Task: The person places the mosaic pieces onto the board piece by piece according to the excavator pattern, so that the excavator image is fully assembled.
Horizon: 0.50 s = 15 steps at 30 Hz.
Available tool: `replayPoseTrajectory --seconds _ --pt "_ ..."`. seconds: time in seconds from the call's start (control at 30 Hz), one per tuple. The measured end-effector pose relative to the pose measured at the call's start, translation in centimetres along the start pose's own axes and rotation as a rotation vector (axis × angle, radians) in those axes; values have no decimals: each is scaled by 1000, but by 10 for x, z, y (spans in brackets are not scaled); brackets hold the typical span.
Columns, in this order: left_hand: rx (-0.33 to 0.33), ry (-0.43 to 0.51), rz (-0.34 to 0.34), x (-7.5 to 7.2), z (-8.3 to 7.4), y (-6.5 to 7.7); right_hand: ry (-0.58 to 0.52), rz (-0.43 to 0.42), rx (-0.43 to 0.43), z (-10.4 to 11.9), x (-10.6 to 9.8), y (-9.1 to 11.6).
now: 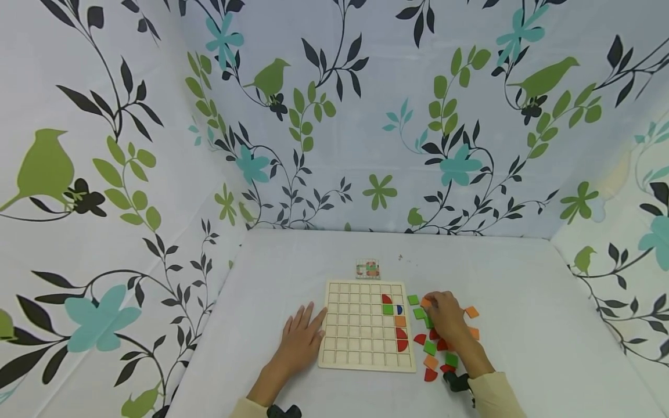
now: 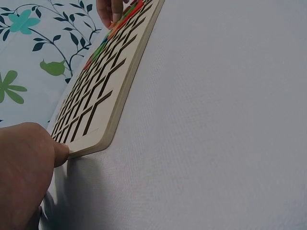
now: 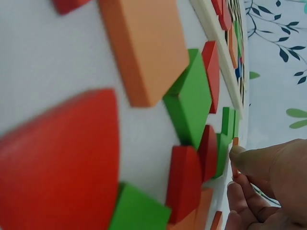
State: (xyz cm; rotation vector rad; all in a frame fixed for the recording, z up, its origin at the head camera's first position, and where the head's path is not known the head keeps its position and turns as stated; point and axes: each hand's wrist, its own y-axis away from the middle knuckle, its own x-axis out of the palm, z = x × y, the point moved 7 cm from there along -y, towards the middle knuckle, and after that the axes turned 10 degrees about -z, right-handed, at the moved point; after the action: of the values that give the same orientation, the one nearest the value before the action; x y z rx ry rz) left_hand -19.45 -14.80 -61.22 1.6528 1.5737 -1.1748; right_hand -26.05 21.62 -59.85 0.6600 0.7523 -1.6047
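Observation:
A square wooden grid board lies flat on the white table. In its right-hand columns sit several pieces: red quarter-rounds, a green square, an orange square and a small blue piece. My left hand is spread on the table with fingertips at the board's left edge; in the left wrist view its thumb touches the board's corner. Right of the board, my right hand pinches an orange square tile between thumb and fingers, above the loose pieces.
Loose green squares, orange squares and red quarter-rounds are scattered right of the board, some overlapping. A small patterned card lies behind the board. Printed cloth hangs around the table's back and sides.

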Motion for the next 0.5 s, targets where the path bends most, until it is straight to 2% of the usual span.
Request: replayPoseTrajectory --seconds 0.17,0.5 --pt "0 1 -6 0 -1 0 -29 -6 -30 10 3 2" --pt "-8 -2 9 1 0 -1 -56 54 -76 30 22 11"
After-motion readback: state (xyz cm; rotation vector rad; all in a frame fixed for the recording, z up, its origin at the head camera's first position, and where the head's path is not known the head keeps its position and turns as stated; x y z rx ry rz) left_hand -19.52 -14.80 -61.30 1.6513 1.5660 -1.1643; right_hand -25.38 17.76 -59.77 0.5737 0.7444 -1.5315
